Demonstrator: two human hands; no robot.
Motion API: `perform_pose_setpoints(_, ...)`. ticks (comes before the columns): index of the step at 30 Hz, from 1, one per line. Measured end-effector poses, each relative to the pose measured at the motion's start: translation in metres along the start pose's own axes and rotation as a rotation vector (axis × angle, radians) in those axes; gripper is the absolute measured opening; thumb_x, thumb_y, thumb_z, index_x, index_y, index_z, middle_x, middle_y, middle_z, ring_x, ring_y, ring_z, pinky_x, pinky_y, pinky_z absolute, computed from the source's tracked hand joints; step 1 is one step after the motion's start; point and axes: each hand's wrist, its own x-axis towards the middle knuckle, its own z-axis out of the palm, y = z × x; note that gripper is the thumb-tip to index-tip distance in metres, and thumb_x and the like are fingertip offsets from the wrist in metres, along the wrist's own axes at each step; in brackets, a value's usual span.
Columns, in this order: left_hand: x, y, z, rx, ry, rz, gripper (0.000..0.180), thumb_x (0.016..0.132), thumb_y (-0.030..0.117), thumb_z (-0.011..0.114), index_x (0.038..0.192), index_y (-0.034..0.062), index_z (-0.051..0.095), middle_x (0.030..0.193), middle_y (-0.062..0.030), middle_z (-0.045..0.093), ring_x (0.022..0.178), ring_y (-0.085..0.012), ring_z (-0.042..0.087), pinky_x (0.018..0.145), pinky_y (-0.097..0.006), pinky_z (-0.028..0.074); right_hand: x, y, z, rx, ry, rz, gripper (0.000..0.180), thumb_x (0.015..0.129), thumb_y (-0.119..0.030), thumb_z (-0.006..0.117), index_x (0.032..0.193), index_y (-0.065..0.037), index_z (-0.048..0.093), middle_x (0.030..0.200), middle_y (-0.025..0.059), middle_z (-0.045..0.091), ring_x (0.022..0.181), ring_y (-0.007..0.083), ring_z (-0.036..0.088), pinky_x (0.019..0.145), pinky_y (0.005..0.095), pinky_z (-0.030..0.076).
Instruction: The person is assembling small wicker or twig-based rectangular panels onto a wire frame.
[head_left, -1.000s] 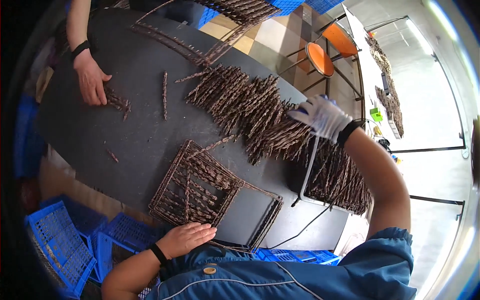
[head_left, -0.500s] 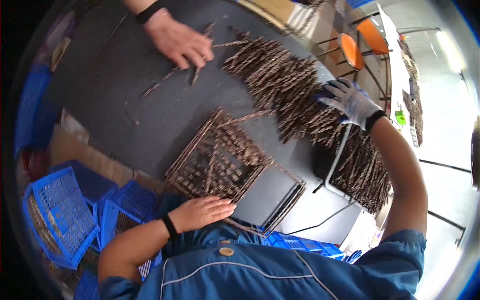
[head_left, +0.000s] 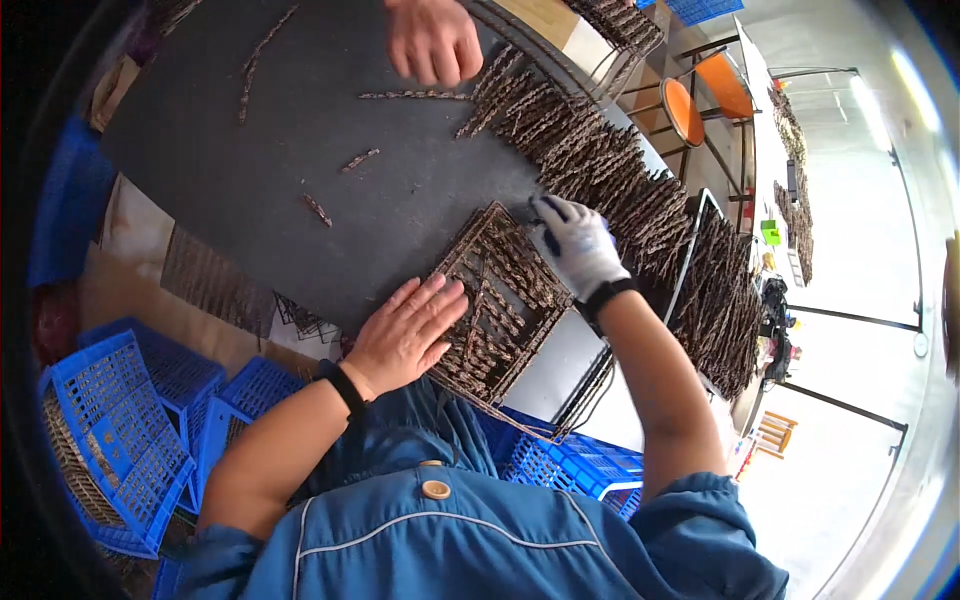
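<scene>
A rectangular wire rack (head_left: 462, 378) lies tilted on the near side of the dark table, filled with short brown twisted sticks (head_left: 520, 272). My left hand (head_left: 408, 330), bare and with a black wristband, rests flat on its left side, fingers stretched out. At the rack's upper right edge is my right hand (head_left: 582, 245), in a white glove with dark blue fingertips. Its fingers are bent inward, and whatever they grip is hidden. Right of it a long heap of the same twisted sticks (head_left: 640, 200) runs along the table's far right edge.
Another person's hand (head_left: 435, 45) is on the far side of the dark table (head_left: 230, 200). Several loose stick pieces (head_left: 318, 210) lie there. Blue plastic crates (head_left: 120, 430) stand at lower left, another blue crate (head_left: 570, 468) below the rack. An orange chair (head_left: 683, 112) stands beyond.
My right hand has come from the stick heap to the rack's edge. My left hand has shifted from the rack's lower edge onto its left side. The other person's hand has moved to the right.
</scene>
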Motion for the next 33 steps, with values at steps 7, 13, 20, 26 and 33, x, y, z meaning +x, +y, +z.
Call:
perform_pose_setpoints(7,-0.005,-0.017,0.014,0.022,-0.083,-0.072,0.057,0.09,0.026,0.056,0.14,0.0014,0.044,0.156,-0.0099,0.029,0.145,-0.0281,0.026,0.119,-0.042,0.022,-0.002,0.004,-0.02,0.025,0.133,-0.068,0.028,0.076,-0.013,0.073,0.103,-0.019,0.069,0.113,0.0036,0.065,0.106,0.0286,0.06,0.094,0.0414,0.047)
perform_pose_setpoints(13,-0.009,-0.019,0.009,-0.034,-0.012,-0.081,0.059,0.087,0.019,0.058,0.142,0.0037,0.042,0.153,-0.0132,0.032,0.141,-0.0328,0.033,0.117,-0.044,0.027,0.035,0.069,-0.048,-0.514,-0.149,-0.058,0.046,0.086,-0.008,0.057,0.128,-0.025,0.057,0.134,0.0064,0.054,0.125,0.0261,0.05,0.103,0.0429,0.043)
perform_pose_setpoints(20,-0.005,-0.02,0.012,0.044,0.091,-0.341,0.066,0.091,0.025,0.057,0.147,0.0028,0.031,0.154,-0.0208,0.027,0.145,-0.0361,0.023,0.119,-0.052,0.015,-0.03,-0.009,-0.016,0.269,0.274,0.232,0.061,0.078,-0.021,0.076,0.133,-0.018,0.052,0.122,0.0173,0.061,0.112,0.0317,0.059,0.095,0.0468,0.048)
perform_pose_setpoints(26,-0.002,-0.019,0.017,0.087,0.091,-0.341,0.057,0.094,0.024,0.054,0.144,0.0027,0.037,0.155,-0.0173,0.029,0.146,-0.0344,0.021,0.119,-0.053,0.013,-0.061,-0.158,0.027,0.066,-0.317,0.588,0.105,0.086,-0.065,0.054,0.152,0.004,0.012,0.158,0.0266,0.013,0.147,0.041,0.011,0.116,0.0503,0.018)
perform_pose_setpoints(33,-0.002,-0.017,0.023,0.168,0.088,-0.344,0.052,0.095,0.03,0.051,0.141,0.0074,0.043,0.154,-0.0166,0.03,0.146,-0.0339,0.022,0.119,-0.054,0.012,-0.059,-0.142,-0.008,0.129,-0.431,0.568,0.146,0.052,-0.064,0.084,0.153,0.001,0.002,0.147,0.0299,0.031,0.137,0.0425,0.032,0.112,0.0488,0.029)
